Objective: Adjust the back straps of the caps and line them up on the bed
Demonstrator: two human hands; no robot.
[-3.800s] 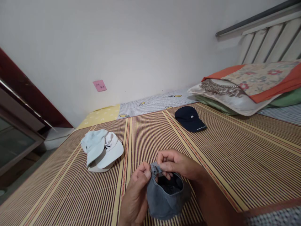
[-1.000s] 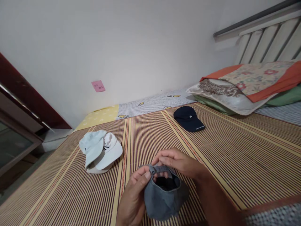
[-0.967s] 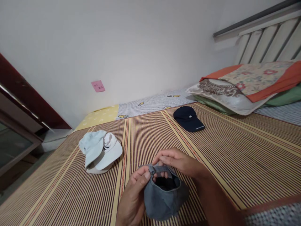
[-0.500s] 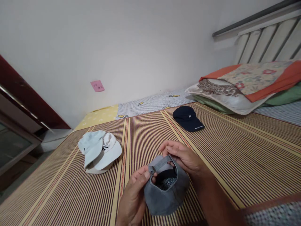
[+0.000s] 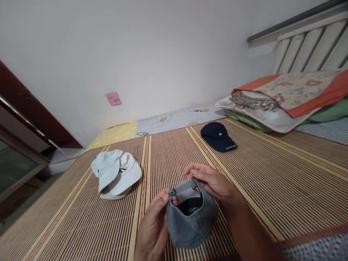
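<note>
A grey-blue baseball cap [image 5: 190, 228] is held between my two hands above the striped mat, its back strap and strap opening facing me. My left hand [image 5: 154, 221] pinches the cap at the left end of the strap, near the buckle, thumb on top. My right hand [image 5: 210, 181] is closed on the right side of the opening, with its fingertips partly behind the strap. Past my right hand a navy cap [image 5: 214, 136] lies on the mat. To the left rest white and pale caps [image 5: 126, 177], overlapping, with a light blue cap [image 5: 107, 165] on top.
The striped bamboo mat [image 5: 168, 156] covers the bed. Pillows [image 5: 272, 108] lie stacked at the right, below a radiator [image 5: 312, 47] and a grey pipe [image 5: 285, 21]. A pink note [image 5: 113, 98] is stuck on the wall. A dark red door frame [image 5: 35, 108] stands at the left.
The grey-blue cap has tilted slightly in my hands, and its strap end has shifted a little up and left with my left hand. The other caps lie as before.
</note>
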